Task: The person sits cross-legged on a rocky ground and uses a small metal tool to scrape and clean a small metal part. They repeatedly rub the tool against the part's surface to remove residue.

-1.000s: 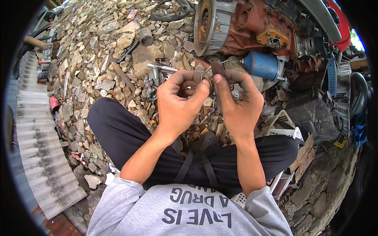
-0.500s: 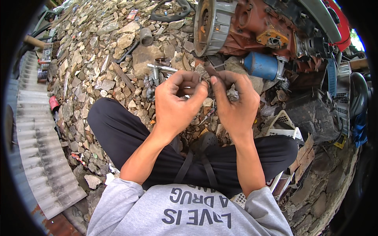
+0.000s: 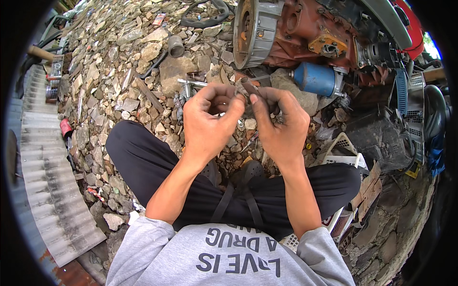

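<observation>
Here your left hand (image 3: 210, 121) and right hand (image 3: 281, 126) meet above your crossed legs, fingers pinched together on a small rusty metal part (image 3: 247, 87) held between the fingertips, touching both hands. Its exact shape is hard to tell; it looks short, dull brown and rough. A likely risk: the grip is by fingertips only, so a slip would drop the part into the loose stone rubble (image 3: 119, 71), whose grey-brown, angular pieces would hide it. Beyond stand a rust-red engine block (image 3: 305, 33) and a smooth blue cylindrical filter (image 3: 315, 78).
</observation>
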A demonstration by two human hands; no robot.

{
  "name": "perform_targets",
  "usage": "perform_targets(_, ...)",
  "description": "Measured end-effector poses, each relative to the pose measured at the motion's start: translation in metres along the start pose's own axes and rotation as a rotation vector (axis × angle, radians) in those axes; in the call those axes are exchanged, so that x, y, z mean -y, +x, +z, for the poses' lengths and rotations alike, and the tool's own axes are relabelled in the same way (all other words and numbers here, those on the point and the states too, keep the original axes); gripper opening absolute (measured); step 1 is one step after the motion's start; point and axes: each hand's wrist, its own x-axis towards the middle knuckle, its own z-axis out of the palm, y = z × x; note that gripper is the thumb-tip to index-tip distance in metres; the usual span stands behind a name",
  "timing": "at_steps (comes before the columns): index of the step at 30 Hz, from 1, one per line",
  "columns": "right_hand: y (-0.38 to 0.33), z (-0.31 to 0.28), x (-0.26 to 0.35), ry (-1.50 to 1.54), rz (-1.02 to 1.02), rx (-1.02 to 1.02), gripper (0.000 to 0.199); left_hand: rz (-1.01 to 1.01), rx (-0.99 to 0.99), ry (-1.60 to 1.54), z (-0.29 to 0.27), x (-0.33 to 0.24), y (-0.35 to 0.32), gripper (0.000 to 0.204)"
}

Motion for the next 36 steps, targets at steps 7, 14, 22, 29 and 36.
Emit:
perform_targets(7,-0.001,-0.003,0.000,0.005,0.013,0.022,0.013,-0.039,0.009,-0.006,-0.001,-0.003,0.002,0.014)
perform_targets(14,-0.003,0.001,0.000,0.001,-0.014,0.005,0.013,-0.037,0.003,-0.028,0.002,-0.002,0.002,0.015)
perform_targets(22,-0.002,0.001,-0.002,-0.013,0.020,-0.012,0.013,-0.033,-0.008,-0.053,0.006,0.002,-0.003,0.013)
perform_targets(29,0.002,0.003,-0.003,0.004,0.041,-0.043,0.012,-0.033,0.029,-0.074,0.008,0.001,-0.005,0.011)
perform_targets(36,0.003,0.005,-0.002,-0.009,-0.030,-0.049,0.013,-0.016,0.029,-0.084,0.008,0.000,-0.007,0.012)
